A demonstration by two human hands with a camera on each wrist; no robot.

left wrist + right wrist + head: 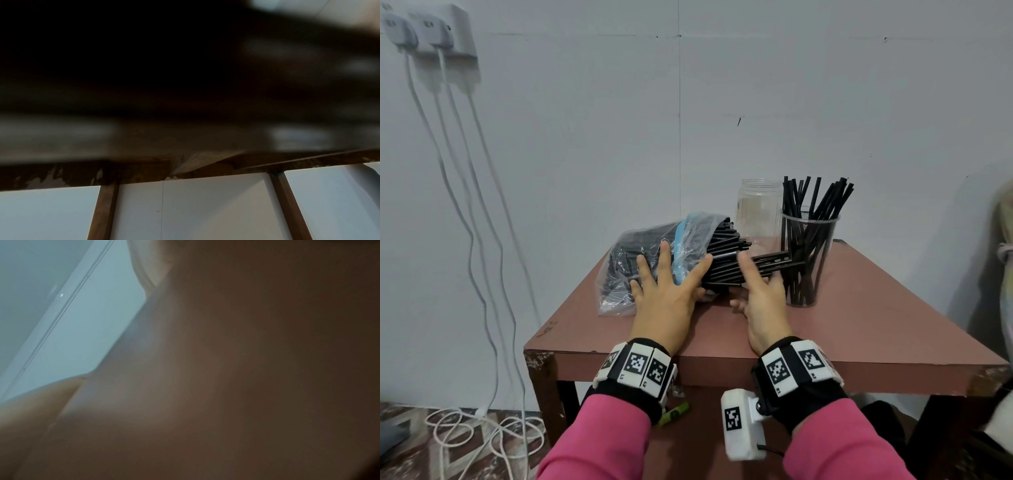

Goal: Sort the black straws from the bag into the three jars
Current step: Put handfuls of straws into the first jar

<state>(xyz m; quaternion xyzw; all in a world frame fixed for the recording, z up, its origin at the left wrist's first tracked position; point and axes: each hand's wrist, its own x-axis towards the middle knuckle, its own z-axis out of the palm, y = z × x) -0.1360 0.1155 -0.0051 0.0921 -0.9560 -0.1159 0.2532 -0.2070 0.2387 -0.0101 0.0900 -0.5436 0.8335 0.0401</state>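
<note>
The black straws [726, 260] lie mostly in the clear bag [650, 263] on the surface [859, 325], ends fanning out of its mouth. The left hand [667, 291], fingers spread, presses the bag flat; the right hand [760, 294] seems to draw a few straws out, though its grip cannot be told. Next, probably, a firm pinch and a lift to a jar. The clear cup [808, 260] holds many straws; the jar behind [758, 209] looks empty; a third is not visible
</note>
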